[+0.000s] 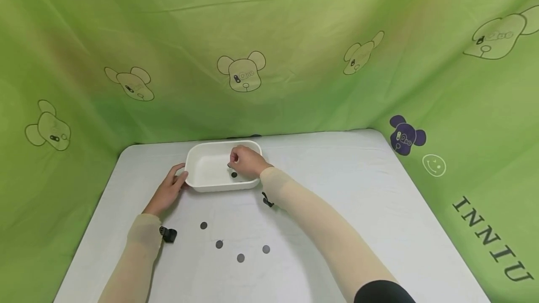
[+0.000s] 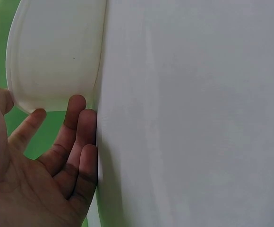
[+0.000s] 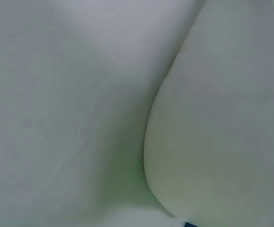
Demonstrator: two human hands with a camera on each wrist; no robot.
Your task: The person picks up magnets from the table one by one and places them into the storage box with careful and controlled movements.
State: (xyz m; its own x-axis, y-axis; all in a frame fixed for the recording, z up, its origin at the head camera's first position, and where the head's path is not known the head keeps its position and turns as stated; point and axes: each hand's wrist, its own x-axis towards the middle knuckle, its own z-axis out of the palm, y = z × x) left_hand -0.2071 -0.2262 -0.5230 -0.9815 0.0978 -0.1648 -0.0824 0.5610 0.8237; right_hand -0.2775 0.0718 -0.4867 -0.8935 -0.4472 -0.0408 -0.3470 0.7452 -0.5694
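Observation:
A white rectangular tray [image 1: 210, 186] stands toward the back of the table. My left hand [image 1: 168, 191] rests against its left end, fingers spread. In the left wrist view the thumb [image 2: 4, 100] is at the rim and the other fingertips lie along the outer wall. Inside the tray's right half, my right hand [image 1: 248, 161] pinches a small dark disc [image 1: 229, 165] between thumb and fingertips, mostly hidden by them. Another dark disc [image 1: 234, 175] lies on the tray floor just below it. The right wrist view shows only the tray's outer wall [image 3: 212, 123] and the tabletop.
On the white tabletop [image 1: 320, 153], several dark and grey discs lie in front of the tray, among them a dark disc [image 1: 204, 225] at the left and a grey disc [image 1: 266, 249] at the right. A green printed curtain [image 1: 294, 97] surrounds the table's back and sides.

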